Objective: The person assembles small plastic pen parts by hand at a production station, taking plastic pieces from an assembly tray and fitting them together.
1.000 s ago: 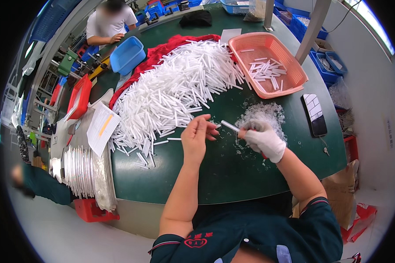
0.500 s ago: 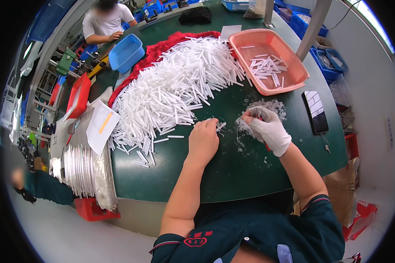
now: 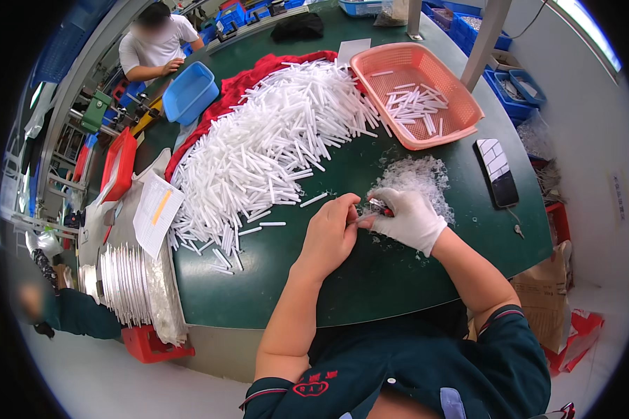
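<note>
My bare left hand (image 3: 330, 236) is closed in a pinch, its fingertips close to those of my right hand. Between the two hands shows a thin pale piece (image 3: 362, 218), mostly covered by fingers. My right hand (image 3: 409, 220), in a white glove, is closed around a small tool with a metal end and red handles (image 3: 386, 211); the glove hides most of it. Clear plastic scraps (image 3: 423, 178) lie heaped just beyond the glove. Left of the hands spreads a big pile of short white tubes (image 3: 272, 140), partly on a red cloth (image 3: 241, 84). A single white tube (image 3: 314, 200) lies near my left hand.
A salmon-coloured basket (image 3: 468, 124) holding some white tubes stands at the far right. Beside it lies a phone (image 3: 497, 174). At left are a blue bin (image 3: 190, 94), a red tray (image 3: 121, 164) and a printed sheet (image 3: 157, 213). Another person (image 3: 157, 45) sits across the table.
My right hand has moved left and slightly down to meet my left hand. The left fingers have shifted slightly right. A single tube now lies beyond the left hand.
</note>
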`<state>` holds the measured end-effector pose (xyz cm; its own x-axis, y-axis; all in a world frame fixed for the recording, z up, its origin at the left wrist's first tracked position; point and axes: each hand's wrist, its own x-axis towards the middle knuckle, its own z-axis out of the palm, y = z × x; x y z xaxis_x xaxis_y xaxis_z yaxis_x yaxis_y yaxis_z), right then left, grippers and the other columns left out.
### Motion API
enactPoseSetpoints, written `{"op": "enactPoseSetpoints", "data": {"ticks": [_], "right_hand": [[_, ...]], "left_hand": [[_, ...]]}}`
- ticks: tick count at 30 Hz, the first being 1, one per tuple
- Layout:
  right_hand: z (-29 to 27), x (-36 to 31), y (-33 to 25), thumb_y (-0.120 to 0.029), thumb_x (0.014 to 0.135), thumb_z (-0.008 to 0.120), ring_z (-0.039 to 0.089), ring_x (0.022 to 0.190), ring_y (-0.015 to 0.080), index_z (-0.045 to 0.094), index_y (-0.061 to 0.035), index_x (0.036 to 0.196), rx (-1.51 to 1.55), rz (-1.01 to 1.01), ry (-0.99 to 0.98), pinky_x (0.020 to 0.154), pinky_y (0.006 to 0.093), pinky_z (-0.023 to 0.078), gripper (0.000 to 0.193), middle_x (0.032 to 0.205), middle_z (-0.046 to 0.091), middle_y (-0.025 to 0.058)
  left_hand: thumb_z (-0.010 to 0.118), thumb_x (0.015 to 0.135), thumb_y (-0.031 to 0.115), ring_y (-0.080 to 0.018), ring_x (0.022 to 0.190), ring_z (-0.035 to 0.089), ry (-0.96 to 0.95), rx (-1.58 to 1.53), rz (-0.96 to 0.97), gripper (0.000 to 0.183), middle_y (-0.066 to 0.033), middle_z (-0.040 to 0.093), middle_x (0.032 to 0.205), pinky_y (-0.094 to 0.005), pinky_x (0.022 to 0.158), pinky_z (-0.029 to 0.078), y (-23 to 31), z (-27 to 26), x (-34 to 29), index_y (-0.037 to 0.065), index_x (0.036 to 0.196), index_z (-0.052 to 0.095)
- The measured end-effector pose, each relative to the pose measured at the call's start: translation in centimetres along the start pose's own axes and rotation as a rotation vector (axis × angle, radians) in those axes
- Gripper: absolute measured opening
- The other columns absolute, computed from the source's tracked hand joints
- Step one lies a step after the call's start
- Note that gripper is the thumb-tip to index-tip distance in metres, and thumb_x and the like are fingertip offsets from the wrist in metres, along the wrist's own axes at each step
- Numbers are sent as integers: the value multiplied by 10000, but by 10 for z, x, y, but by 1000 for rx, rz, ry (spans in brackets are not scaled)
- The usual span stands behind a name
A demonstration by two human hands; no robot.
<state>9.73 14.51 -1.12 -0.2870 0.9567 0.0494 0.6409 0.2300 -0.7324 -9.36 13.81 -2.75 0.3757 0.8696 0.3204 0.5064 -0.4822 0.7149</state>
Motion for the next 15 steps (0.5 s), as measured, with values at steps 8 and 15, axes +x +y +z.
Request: {"op": "enactPoseSetpoints", "data": {"ticks": [8,15], "right_hand": [[6,3,7,-127,802,696,496,649,69,653,8,935,328,115,-56,603,252,435,194,697,595,23],[17,5,18,-126,813,678,509,577,145,608,-7,858,504,65,120,565,288,443,144,635,557,102]], "left_hand": [[664,749,-7,-267,743,624,88,90,111,295,-107,623,836,-343,636,490,4,2,-1,44,1022,565],[677,809,131,-267,658,612,73,135,105,151,-102,626,762,-338,584,481,15,6,-3,47,915,609]]}}
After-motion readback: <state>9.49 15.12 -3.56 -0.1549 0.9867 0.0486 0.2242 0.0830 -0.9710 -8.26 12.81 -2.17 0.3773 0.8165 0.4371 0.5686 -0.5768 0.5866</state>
